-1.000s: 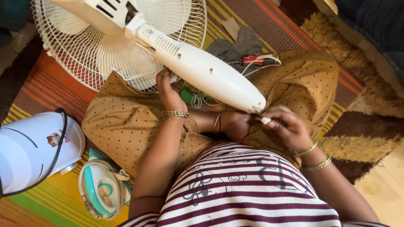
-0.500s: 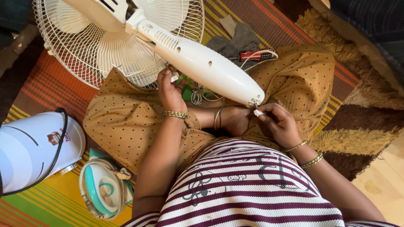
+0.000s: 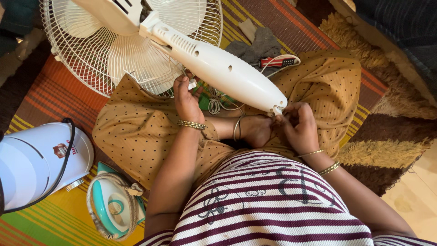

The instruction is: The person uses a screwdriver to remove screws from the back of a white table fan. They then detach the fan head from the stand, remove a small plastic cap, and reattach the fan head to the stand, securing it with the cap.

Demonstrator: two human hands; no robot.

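I see the white plastic fan stem point(image 3: 223, 70), stiff, smooth, top-heavy, across the lap toward 11 o'clock: left hand point(image 3: 187, 101) cupping underneath mid-stem, right hand point(image 3: 298, 125) pinching its base end.

The fan's neck point(image 3: 227, 73) is smooth, glossy white plastic; its grille point(image 3: 114, 68) looks like thin white-coated wire. The dotted mustard skirt point(image 3: 145, 132) is soft matt cloth. The striped mat point(image 3: 59, 91) is coarse, ribbed weave, and the brown rug point(image 3: 387, 136) is shaggy. The iron point(image 3: 114, 207) is shiny plastic, its cord possibly fabric-braided.
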